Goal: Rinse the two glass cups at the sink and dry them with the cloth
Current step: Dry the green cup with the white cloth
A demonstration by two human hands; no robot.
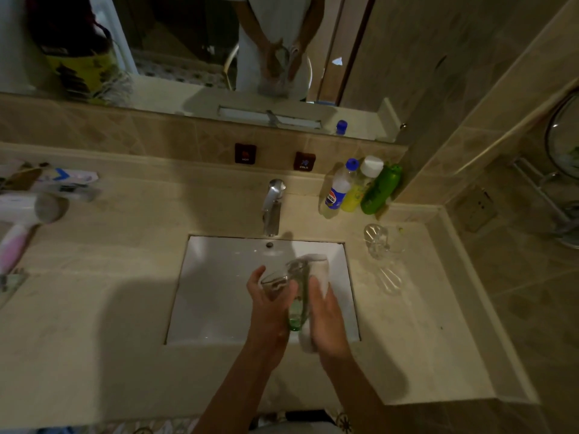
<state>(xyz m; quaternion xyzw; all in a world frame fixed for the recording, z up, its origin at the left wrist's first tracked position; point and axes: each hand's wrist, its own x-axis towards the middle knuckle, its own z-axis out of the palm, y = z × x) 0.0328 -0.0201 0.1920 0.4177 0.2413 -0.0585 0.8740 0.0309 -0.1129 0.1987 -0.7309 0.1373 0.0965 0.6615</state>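
Left hand [269, 303] is gripping the glass cup [283, 285] over the sink [219, 277]; right hand [327, 321] is clutching the cloth [319, 267] (second cup [383, 241] waiting). Push cloth inside, rotate, firm hold.

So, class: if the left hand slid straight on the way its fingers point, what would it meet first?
The left hand holds the glass cup over the sink, fingers pointing toward the faucet. Probably the faucet comes first, though depth is unclear.
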